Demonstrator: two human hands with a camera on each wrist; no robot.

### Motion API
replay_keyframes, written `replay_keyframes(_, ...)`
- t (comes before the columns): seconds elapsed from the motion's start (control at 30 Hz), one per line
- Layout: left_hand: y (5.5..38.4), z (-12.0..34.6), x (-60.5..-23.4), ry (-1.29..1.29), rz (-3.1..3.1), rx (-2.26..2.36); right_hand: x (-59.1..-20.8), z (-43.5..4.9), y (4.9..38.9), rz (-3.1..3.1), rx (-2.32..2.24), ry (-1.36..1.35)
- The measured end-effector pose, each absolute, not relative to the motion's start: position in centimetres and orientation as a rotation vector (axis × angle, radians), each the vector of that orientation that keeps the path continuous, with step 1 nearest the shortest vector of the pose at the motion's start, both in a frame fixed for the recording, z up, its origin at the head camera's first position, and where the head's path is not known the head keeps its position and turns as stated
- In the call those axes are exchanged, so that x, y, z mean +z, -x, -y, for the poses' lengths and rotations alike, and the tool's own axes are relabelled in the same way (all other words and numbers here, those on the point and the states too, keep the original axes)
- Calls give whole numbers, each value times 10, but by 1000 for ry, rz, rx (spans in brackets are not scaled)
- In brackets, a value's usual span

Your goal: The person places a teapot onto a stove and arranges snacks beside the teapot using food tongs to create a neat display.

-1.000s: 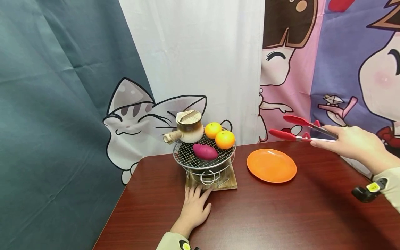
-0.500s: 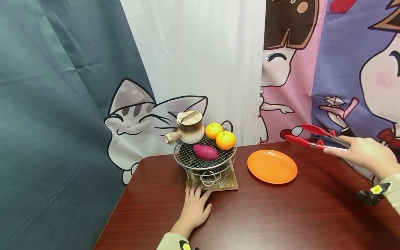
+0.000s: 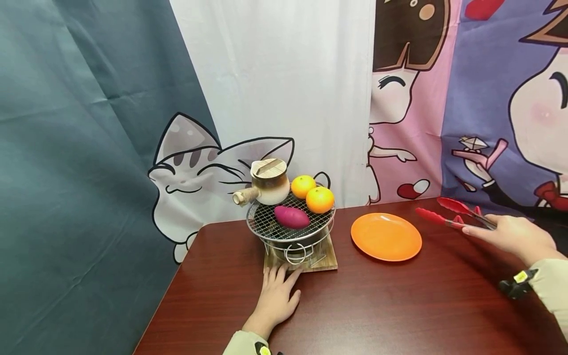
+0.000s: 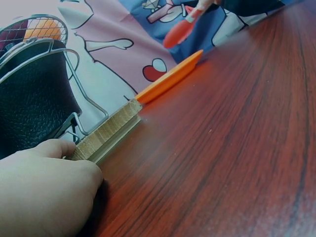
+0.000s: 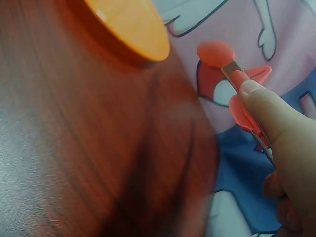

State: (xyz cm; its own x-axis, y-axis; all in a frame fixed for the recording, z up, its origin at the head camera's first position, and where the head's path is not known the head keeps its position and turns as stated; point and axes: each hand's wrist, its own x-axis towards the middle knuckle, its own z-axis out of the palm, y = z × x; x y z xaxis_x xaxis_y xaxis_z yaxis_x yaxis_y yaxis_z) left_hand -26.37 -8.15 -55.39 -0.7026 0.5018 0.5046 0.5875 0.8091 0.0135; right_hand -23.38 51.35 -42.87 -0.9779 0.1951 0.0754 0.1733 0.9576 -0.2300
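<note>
My left hand (image 3: pixel 276 301) lies at the front of a wooden board (image 3: pixel 326 261), fingers spread and fairly straight, their tips touching its near edge. In the left wrist view, that hand (image 4: pixel 49 192) meets the edge of the board (image 4: pixel 111 129). On the board stands a round grill (image 3: pixel 266 228) bearing a purple sweet potato (image 3: pixel 291 217), two oranges (image 3: pixel 320 199) and a lidded side-handled teapot (image 3: pixel 271 185). Over the table's right side, my right hand (image 3: pixel 519 239) grips red-tipped tongs (image 3: pixel 431 216). The tongs (image 5: pixel 216 54) have parted tips with nothing between them in the right wrist view.
An orange plate (image 3: pixel 386 237) lies on the dark red wooden table (image 3: pixel 377 310), between the grill and the tongs. Behind the table hangs a printed cloth (image 3: pixel 293 88) with cartoon figures. The table's left edge (image 3: pixel 166 291) shows beside the left forearm.
My right hand has moved lower with the tongs, whose tips have shifted to the right, away from above the plate. The left hand and the things on the grill stay where they were.
</note>
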Motion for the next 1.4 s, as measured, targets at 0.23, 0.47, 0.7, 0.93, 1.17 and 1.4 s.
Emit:
replay_keyframes(0.23,266,82,-559,819,2471,-253,-457,-519,239,2966,384,250)
replay_keyframes(0.47,266,81,-558,831,2434,-254,-480,-524,239,2920,384,257)
replay_keyframes(0.7,264,81,-556,815,2497,-238,-487,-521,239,2955,430,297)
replay_keyframes(0.93,264,81,-553,817,2493,-245,-489,-515,242,2984,425,376)
replay_keyframes(1.17,264,81,-552,816,2508,-224,-488,-509,247,2999,462,426)
replay_keyframes(1.4,264,81,-553,813,2513,-219,-491,-506,248,3017,483,468)
